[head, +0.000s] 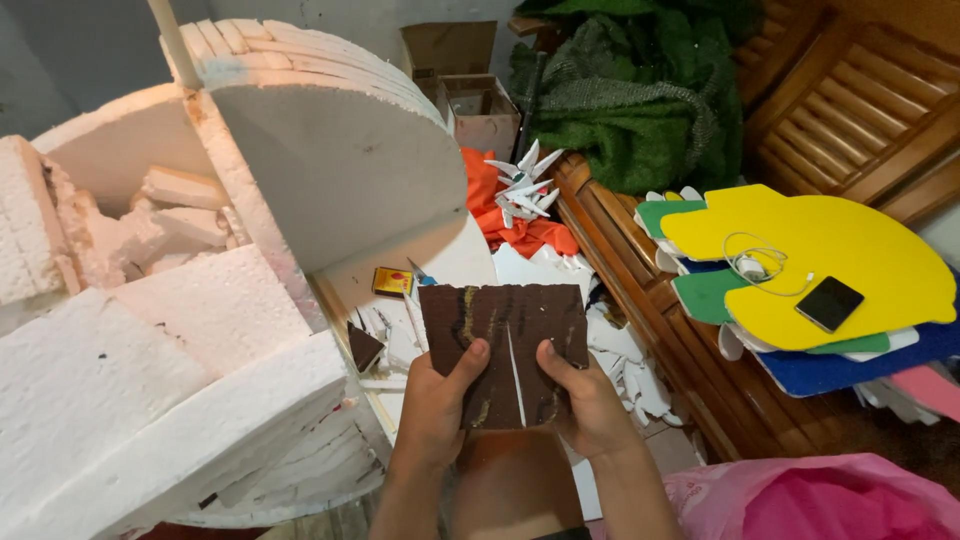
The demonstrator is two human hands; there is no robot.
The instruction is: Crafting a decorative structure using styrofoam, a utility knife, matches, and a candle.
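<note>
Brown sheet: I see a dark brown sheet [503,345] with yellowish streaks, held up flat in front of me, low in the middle of the view; a pale slit runs up from its lower edge, dividing it into two flaps.
Left hand: my left hand [433,400] grips the left flap of the brown sheet, thumb on its face, fingers [470,362] clamped on it.
Right hand: my right hand [590,400] grips the right flap the same way, thumb pressed on the face beside the slit, fingers closed on the sheet.
Below the sheet: a second brown piece [515,485] lies just under the hands.
Behind the sheet: white paper scraps [615,345] and a small yellow box [392,282] lie just beyond its top edge.
Left of the sheet: big white foam blocks [200,330] and a stack of half-round foam slabs [340,160].
Far behind the sheet: orange cloth [500,215] with white cut-out shapes on it, then a heap of green fabric [640,110].
Right of the sheet: a wooden slatted bench [690,350] carrying yellow, green and blue foam cut-outs [830,250]; a black phone [829,303] and a white earphone cable [757,262] rest on the yellow one.
Lower right of the sheet: a pink plastic bag [820,500].
</note>
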